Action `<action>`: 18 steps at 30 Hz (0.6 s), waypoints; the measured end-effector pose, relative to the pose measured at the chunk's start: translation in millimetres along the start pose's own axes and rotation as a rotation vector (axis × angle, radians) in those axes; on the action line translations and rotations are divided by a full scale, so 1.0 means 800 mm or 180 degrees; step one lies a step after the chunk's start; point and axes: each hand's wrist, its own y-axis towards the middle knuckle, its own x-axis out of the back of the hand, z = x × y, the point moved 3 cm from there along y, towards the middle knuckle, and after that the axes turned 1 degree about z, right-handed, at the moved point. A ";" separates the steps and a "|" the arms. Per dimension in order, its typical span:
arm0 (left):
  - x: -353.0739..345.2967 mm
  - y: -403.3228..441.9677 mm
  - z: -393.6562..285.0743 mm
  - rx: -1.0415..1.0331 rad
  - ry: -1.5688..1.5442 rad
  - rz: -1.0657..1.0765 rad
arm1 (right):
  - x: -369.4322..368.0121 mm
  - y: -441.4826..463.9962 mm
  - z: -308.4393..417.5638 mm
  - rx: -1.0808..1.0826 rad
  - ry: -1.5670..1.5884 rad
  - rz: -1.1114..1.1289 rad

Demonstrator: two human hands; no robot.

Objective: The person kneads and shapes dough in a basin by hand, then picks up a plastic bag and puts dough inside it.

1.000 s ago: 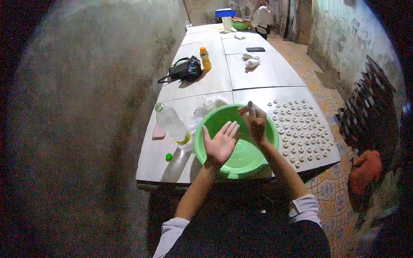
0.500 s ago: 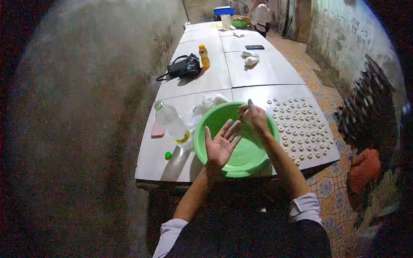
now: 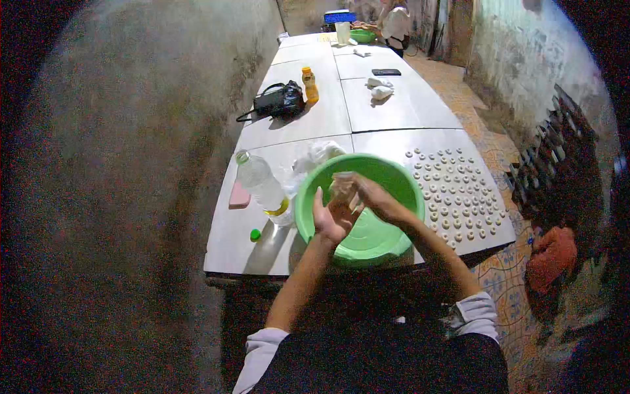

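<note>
My L hand [image 3: 333,224] is over the big green tub [image 3: 371,241], palm up, w/ the thumb out to the side, apart from the fingers. My R hand [image 3: 371,196] comes in from the right & its fingers meet the fingers of my L hand, over the inside of the tub. The R fingers are a blur, so I can't tell if they are apart or shut, or if a bit of something sits btwn my hands. The tub sits at the near edge of the white table [image 3: 410,108], right in front of me. On the R side of the tub are lots of small pale rings [image 3: 455,212], set out in rows on the table. On the L side, a clear bottle [image 3: 258,184] w/ a yellow band low down leans to one side, its top open. A green cap [image 3: 255,234] lies near the foot of the bottle, & a flat pink thing [image 3: 239,196] lies just beside it. A crumpled white bag [image 3: 323,153] is behind the tub, close to its rim. Farther up the table, on the L, are a black bag [image 3: 279,102] & a small bottle w/ an orange cap [image 3: 310,87]. Across from them, on the R, are some white bundles [image 3: 381,92] & a dark phone [image 3: 386,72]. At the far end, another person [image 3: 396,25] stands by a green bowl [image 3: 362,37], w/ a clear jug [image 3: 342,34] close by.
</note>
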 end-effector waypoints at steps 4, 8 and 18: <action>0.054 0.018 -0.009 0.0098 -0.0390 0.0453 | -0.002 -0.007 0.052 -0.0119 -0.1785 0.0497; 0.009 0.021 0.007 -0.0020 -0.0376 0.0341 | 0.040 0.018 0.122 0.0717 -0.1119 -0.1054; -0.029 0.026 0.037 -0.0773 0.0622 -0.0011 | -0.026 0.023 0.001 -0.0605 -0.2279 -0.0163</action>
